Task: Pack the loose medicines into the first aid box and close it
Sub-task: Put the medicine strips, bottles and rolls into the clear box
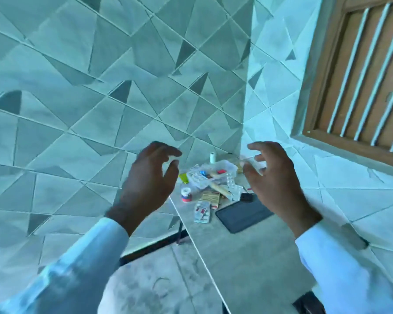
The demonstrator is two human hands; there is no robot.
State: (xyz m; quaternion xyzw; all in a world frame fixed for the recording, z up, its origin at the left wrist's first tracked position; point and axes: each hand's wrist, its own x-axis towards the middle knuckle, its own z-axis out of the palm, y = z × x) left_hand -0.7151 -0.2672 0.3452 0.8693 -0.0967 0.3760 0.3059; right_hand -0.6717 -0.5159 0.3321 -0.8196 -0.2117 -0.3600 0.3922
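Observation:
A clear plastic first aid box (225, 167) stands open on the counter (254, 257), near the tiled corner, with small items inside. Loose medicines lie around it: a blister pack (202, 211), a tan carton (211, 198), a round tape roll with a red base (186, 194), a yellow-green packet (183, 177) and a white bottle (212, 157) behind the box. My left hand (149, 184) hovers left of the box, fingers loosely curled, holding nothing. My right hand (275, 180) hovers to the right, fingers relaxed, also holding nothing.
A dark flat phone or case (243, 215) lies on the counter in front of the pile. The counter edge (191, 236) runs diagonally, with floor below at left. Tiled walls meet behind the box. A wooden barred window (361, 75) is at upper right.

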